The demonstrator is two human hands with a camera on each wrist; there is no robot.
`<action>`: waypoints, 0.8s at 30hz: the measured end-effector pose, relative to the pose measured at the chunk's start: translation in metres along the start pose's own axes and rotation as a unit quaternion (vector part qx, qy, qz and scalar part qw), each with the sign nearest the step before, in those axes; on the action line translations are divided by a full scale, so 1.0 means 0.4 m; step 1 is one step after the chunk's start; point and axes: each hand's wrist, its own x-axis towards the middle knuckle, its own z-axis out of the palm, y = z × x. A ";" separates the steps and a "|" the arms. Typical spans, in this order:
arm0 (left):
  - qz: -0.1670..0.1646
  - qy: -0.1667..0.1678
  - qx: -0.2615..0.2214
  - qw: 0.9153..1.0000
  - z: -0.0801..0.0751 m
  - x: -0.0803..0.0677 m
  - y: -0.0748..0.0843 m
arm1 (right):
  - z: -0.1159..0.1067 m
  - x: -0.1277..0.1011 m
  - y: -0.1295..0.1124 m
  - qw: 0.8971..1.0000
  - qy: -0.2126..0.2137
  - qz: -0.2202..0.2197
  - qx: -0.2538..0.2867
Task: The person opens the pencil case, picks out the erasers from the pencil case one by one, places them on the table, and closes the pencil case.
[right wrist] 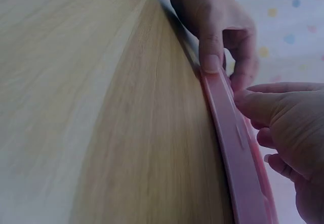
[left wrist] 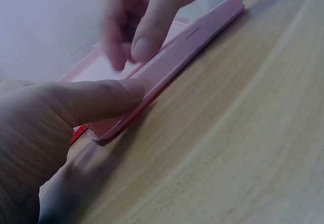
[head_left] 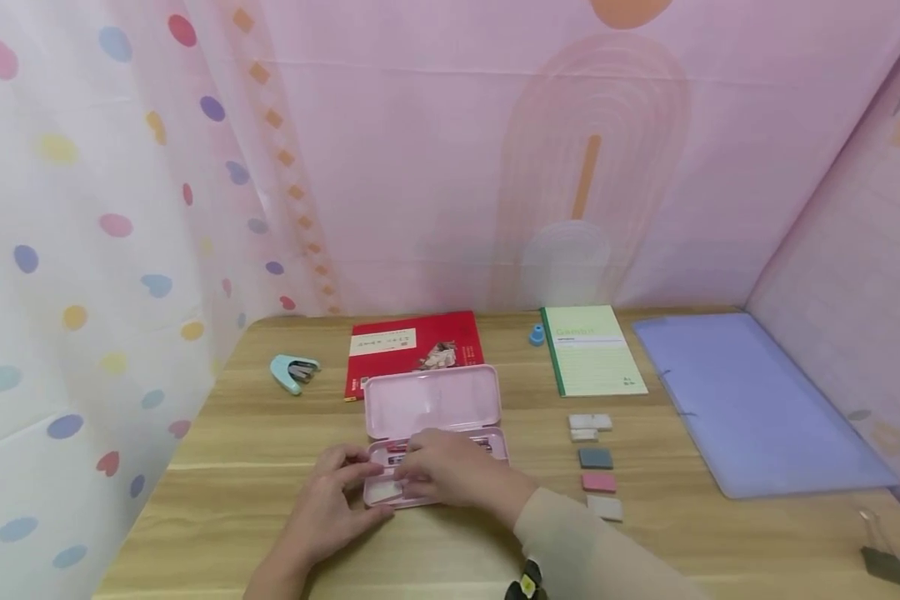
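Note:
A pink pencil case [head_left: 432, 402] lies on the table with its lid folded back. Pens [head_left: 397, 447] lie in its rear compartment, and a whitish patch [head_left: 384, 490] shows at the front left; I cannot tell whether it is an eraser or the case's floor. My left hand [head_left: 328, 508] holds the case's left end, thumb against the front wall, as the right wrist view shows. Over the open case, my right hand [head_left: 450, 468] has its thumb and fingers bent close together. Whether anything small sits between those fingertips is hidden.
A red book [head_left: 401, 343] lies behind the lid, a light-blue stapler [head_left: 294, 372] to the left. Rightward are a blue sharpener [head_left: 537, 335], a green notebook [head_left: 594, 350], several erasers [head_left: 598, 482], a translucent blue folder [head_left: 772, 400] and a black binder clip [head_left: 894, 568].

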 end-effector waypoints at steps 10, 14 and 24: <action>0.001 -0.001 -0.001 1.000 0.004 0.005 0.011 | 0.017 0.039 0.008 0.998 -0.001 -0.050 -0.046; 0.000 -0.002 0.000 1.000 0.004 0.004 0.012 | 0.023 0.039 0.020 0.997 -0.003 -0.063 -0.050; 0.000 0.003 0.005 1.000 0.001 -0.002 0.006 | 0.019 0.028 0.032 0.999 -0.024 -0.043 -0.009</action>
